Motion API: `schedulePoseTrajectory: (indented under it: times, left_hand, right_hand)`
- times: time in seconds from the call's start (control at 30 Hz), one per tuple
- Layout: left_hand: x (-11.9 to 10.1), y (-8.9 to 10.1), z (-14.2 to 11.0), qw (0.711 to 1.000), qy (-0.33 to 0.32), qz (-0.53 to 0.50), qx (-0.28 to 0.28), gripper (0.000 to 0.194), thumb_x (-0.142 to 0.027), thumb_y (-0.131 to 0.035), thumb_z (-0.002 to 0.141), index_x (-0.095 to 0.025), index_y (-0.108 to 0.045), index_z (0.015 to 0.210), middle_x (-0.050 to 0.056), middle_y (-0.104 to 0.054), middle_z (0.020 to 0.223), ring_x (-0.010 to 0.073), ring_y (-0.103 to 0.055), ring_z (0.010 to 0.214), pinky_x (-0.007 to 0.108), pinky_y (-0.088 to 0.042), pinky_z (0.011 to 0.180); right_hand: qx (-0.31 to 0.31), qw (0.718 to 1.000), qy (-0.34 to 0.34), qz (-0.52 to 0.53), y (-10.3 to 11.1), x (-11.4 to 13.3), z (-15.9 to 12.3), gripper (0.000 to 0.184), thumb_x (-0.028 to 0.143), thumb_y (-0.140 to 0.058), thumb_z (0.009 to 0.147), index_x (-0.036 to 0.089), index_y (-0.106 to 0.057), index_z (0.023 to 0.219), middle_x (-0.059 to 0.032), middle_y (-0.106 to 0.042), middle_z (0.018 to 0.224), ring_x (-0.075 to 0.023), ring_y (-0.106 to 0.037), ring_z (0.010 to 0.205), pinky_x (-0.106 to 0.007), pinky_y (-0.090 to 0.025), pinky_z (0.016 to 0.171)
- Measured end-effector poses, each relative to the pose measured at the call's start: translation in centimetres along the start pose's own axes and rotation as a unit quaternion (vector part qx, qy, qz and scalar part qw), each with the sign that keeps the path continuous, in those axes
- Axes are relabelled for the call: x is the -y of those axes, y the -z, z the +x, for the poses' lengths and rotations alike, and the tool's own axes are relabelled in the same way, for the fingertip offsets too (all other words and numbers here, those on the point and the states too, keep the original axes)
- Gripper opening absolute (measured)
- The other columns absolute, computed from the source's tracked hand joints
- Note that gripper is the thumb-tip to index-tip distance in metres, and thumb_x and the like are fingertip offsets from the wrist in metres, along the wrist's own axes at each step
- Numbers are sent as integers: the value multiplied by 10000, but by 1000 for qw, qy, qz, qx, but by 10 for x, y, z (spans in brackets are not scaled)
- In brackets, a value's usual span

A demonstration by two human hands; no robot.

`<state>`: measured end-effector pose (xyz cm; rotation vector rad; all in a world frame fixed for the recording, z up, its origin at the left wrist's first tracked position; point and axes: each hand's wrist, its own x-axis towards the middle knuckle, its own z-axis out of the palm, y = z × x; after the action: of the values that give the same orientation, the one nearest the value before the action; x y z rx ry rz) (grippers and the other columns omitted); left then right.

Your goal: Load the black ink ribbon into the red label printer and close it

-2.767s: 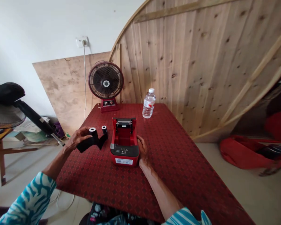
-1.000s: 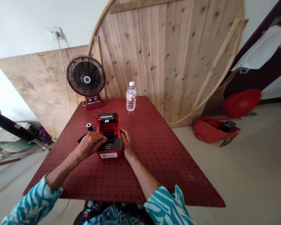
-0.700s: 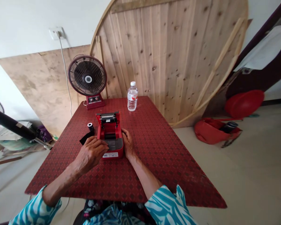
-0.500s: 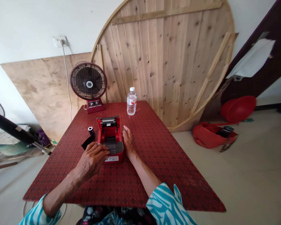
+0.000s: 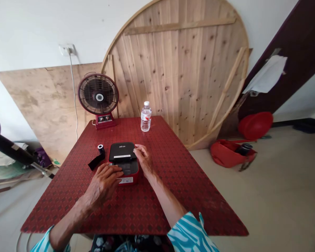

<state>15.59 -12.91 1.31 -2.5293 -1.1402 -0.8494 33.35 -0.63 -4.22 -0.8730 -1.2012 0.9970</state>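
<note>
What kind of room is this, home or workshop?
Probably a plain home room doubling as storage or a makeshift workspace, though that's hedged: a desk fan on a red-topped table, with a round wooden board and a plywood sheet leaning against the wall.

Bright, soft, even light fills the room, its source hard to tell, with only faint shadows around the left hand [image 5: 103, 186] on the red table top [image 5: 178, 196]. The white wall [image 5: 26, 38] stays pale without glare — focus holds throughout, but wide-angle distortion bends the edges, tilting the floor [image 5: 283, 196] — and nothing is blurred
</note>
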Motion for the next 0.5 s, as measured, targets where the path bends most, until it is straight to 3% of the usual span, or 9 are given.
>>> schedulePoseTrajectory:
  times: [0.13, 0.33, 0.5]
  left_hand:
    - [9, 1, -2, 1000, 14, -25, 7, 218, -221, -489, 951, -203, -614, 1129, 73, -701, 1107, 186, -636, 1039, 392, -423, 996]
    - [30, 2, -4, 990, 136, 24, -9, 311, -313, -405, 981, -193, -630, 1160, 105, -662, 1199, 214, -619, 1037, 377, -474, 876]
    - [34, -6, -12, 992, 114, 48, 1, 313, -285, -410, 974, -204, -632, 1180, 85, -673, 1204, 230, -576, 1149, 422, -419, 986]
  right_hand:
    - [-2, 996, -56, 66, -3, -1, -13, 281, 428, -668, 707, 241, -677, 916, -40, -657, 1092, -221, -601, 1015, -356, -472, 903]
    - [17, 993, -85, 83, -3, -1, -11, 345, 400, -655, 727, 254, -649, 1040, -30, -666, 1106, -217, -607, 1041, -381, -461, 958]
    - [29, 996, -58, 53, 0, -2, -14, 335, 397, -612, 768, 255, -647, 1069, -38, -644, 1154, -225, -569, 1123, -405, -428, 1016]
